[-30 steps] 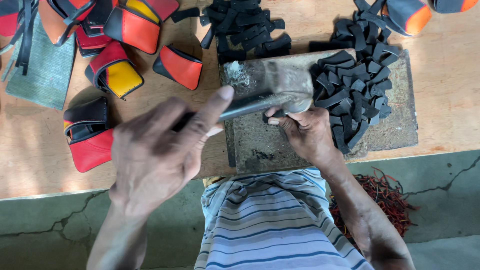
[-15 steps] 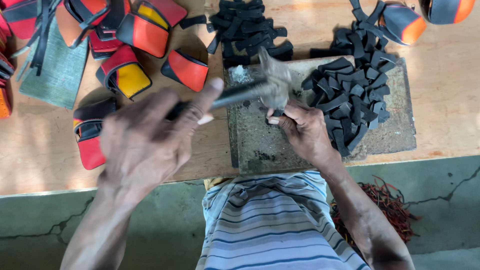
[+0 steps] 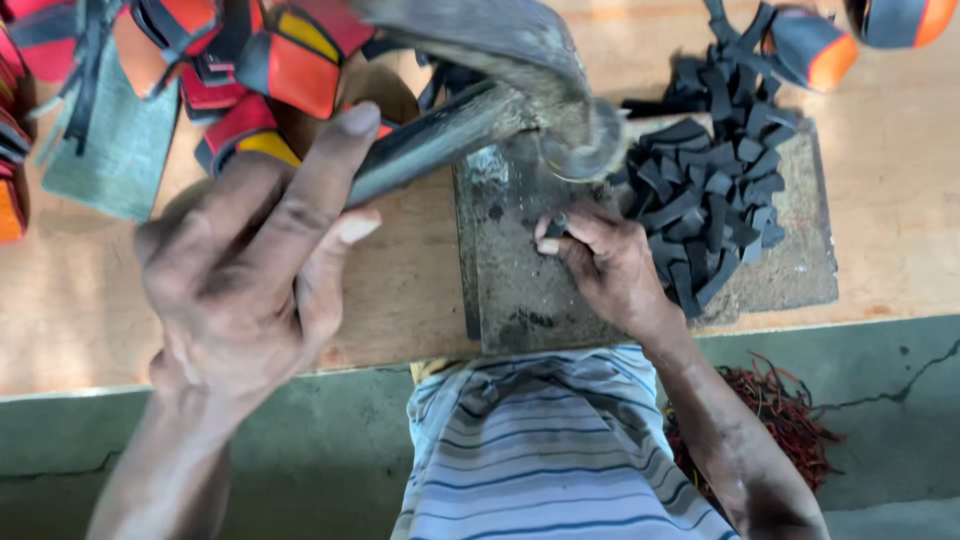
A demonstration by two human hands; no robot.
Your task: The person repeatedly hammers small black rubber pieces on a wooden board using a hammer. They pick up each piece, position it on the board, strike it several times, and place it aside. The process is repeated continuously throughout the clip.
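Note:
My left hand [image 3: 250, 290] grips the dark handle of a hammer [image 3: 500, 50]. The hammer is raised high, and its metal head hangs over the back of a grey slab [image 3: 510, 290]. My right hand [image 3: 605, 265] rests on that slab and pinches a small black piece [image 3: 556, 226] against it, just below the hammer head. A pile of black leather strips [image 3: 710, 190] lies on the slab's right half, touching my right hand.
Red, orange and yellow stitched pieces [image 3: 290, 60] crowd the back left of the wooden bench [image 3: 880, 200]. A grey-green pad [image 3: 110, 150] lies at the left. More black strips and orange pieces sit at the back right. Red scraps [image 3: 790, 420] lie on the floor.
My left hand has swung the hammer up from the slab toward the camera. My right hand has stayed on the slab with the small piece.

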